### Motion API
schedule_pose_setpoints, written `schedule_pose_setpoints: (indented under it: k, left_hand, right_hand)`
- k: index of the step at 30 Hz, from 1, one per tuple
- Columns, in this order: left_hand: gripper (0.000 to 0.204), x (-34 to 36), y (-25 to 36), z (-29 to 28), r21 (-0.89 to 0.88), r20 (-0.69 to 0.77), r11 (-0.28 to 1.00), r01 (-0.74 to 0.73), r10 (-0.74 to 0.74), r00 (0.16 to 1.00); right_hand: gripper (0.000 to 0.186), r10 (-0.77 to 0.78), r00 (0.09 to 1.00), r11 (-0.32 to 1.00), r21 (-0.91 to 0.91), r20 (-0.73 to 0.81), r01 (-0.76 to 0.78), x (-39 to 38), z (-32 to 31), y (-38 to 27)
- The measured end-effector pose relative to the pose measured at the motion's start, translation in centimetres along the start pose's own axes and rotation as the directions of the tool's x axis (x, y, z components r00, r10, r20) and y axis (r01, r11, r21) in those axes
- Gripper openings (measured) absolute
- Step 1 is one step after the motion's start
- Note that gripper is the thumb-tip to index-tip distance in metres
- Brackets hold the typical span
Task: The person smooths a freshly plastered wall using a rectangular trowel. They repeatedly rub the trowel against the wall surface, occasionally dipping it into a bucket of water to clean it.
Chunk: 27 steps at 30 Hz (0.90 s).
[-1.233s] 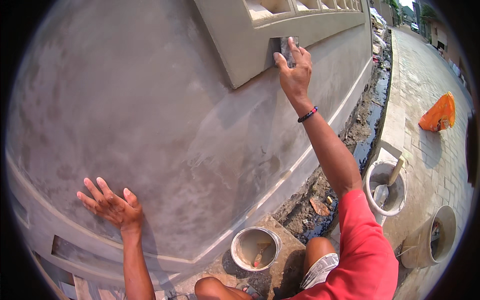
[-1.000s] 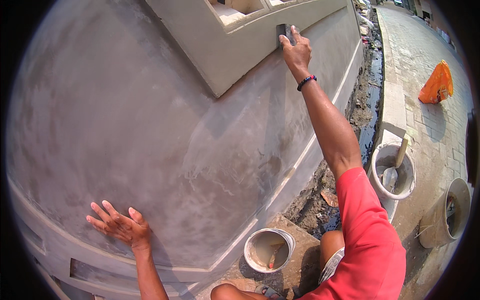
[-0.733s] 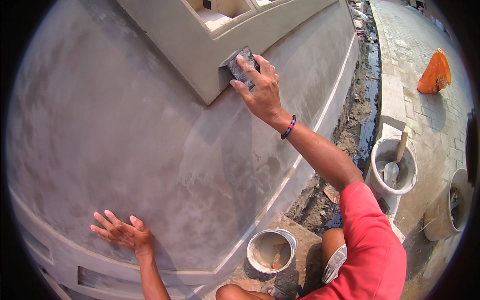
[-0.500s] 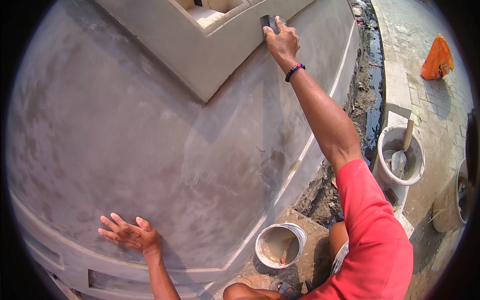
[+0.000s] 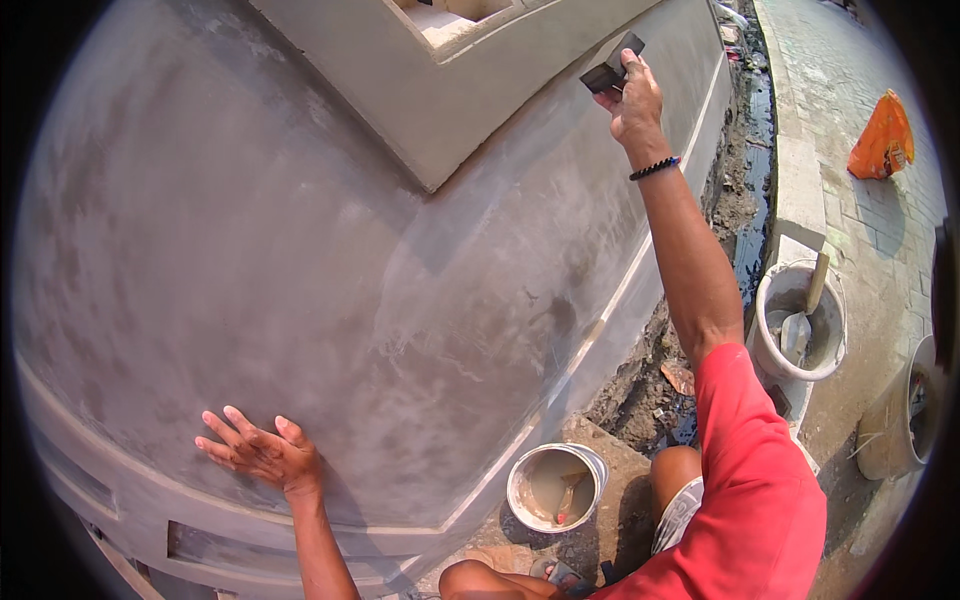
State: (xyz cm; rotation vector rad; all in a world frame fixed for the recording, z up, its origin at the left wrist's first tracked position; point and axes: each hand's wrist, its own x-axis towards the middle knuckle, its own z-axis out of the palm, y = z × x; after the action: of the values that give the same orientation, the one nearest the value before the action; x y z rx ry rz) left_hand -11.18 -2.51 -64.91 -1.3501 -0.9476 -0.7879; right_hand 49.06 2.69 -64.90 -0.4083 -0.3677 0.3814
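trowel up on the ledge
my right hand (image 5: 632, 100) grips the trowel (image 5: 610, 68) overhead against the ledge (image 5: 480, 130); left hand (image 5: 262, 452) splayed flat on the wall (image 5: 300, 270), far below.

Small dark flat scraper blade (image 5: 612, 68), rectangular (edges grey with plaster), pinched in raised right hand (image 5: 633, 100), tilted, pressed against lower edge of pale projecting ledge (image 5: 470, 110), near ledge's right end, above smooth grey plastered wall (image 5: 300, 280).
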Motion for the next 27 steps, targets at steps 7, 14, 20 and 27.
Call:
schedule_pose_setpoints:
  k: [7,14,20,27]
  left_hand:
    - [0.065,0.1,0.0,0.1,-0.008,0.012,1.000,-0.006,0.006,1.000]
    - [0.064,0.0,-0.3,0.4,-0.005,-0.012,1.000,-0.011,0.011,1.000]
    - [0.063,-0.1,-0.2,0.2,0.002,0.001,1.000,-0.002,0.002,1.000]
    - [0.064,0.0,-0.1,0.1,-0.014,0.010,1.000,0.000,0.000,1.000]
  right_hand:
    - [0.052,0.255,0.953,0.914,0.281,0.166,-0.294,-7.2,-0.1,4.0]
    - [0.048,0.247,0.957,0.945,0.182,0.151,-0.272,-6.3,1.4,4.7]
    - [0.038,0.187,0.965,0.970,0.121,0.186,-0.212,-7.4,2.6,3.8]
    - [0.027,0.183,0.955,0.972,0.101,0.233,-0.210,-10.4,3.3,3.5]
